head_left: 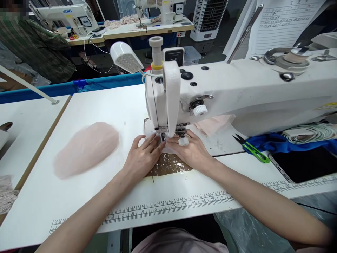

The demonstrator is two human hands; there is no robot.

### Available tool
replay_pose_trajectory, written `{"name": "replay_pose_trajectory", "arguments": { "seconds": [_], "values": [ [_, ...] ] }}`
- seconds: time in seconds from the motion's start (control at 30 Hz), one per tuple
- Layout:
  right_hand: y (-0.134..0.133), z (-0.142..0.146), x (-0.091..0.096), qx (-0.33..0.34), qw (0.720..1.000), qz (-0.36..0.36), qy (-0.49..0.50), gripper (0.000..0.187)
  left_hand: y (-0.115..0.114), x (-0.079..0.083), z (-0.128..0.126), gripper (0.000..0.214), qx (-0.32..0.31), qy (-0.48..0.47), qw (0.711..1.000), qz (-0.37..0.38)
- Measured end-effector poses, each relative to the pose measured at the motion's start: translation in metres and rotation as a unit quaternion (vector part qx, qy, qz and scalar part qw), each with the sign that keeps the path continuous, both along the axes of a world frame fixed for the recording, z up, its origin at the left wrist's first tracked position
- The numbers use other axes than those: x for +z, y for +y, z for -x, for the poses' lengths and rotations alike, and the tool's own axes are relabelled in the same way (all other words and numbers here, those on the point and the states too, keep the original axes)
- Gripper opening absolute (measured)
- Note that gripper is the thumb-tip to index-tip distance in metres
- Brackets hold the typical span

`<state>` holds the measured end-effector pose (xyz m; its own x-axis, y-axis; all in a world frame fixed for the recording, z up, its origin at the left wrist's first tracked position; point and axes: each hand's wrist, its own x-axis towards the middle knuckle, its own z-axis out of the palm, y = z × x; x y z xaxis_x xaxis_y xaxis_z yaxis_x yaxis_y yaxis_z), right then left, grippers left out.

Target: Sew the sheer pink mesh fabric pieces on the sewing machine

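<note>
My left hand (144,154) lies on the sewing machine's bed just left of the needle, its fingers stretched forward and slightly spread. On the other side, my right hand (191,151) has its fingers drawn in at the presser foot (163,136), closed on a small piece of pale fabric (168,150). The machine head (168,98) hides part of these fingers and most of the fabric. Brown shiny tape (171,166) covers the bed in front of both hands. A sheer pink fabric piece (86,149) is spread flat to the left.
Green thread snips (252,149), a blue cloth (271,142) and a phone (306,163) are at the right. More pink fabric (213,124) rests behind my right hand. A printed ruler (173,206) runs along the front edge. Across the way, a person (34,49) is beside another sewing machine (65,19).
</note>
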<state>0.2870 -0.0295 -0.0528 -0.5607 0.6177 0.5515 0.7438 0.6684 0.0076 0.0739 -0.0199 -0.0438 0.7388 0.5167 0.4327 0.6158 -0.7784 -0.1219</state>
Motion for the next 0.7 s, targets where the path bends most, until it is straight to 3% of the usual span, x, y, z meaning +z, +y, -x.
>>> {"name": "replay_pose_trajectory", "arguments": {
  "seconds": [0.27,0.7],
  "values": [
    [-0.01,-0.001,0.002,0.031,1.0,-0.004,-0.001,0.017,-0.021,0.001,0.002,0.027,-0.006,-0.023,1.0,-0.002],
    [-0.009,-0.001,0.002,0.033,0.999,0.013,0.007,0.018,-0.015,0.0,0.003,0.025,-0.027,-0.019,0.999,-0.001]
  ]
}}
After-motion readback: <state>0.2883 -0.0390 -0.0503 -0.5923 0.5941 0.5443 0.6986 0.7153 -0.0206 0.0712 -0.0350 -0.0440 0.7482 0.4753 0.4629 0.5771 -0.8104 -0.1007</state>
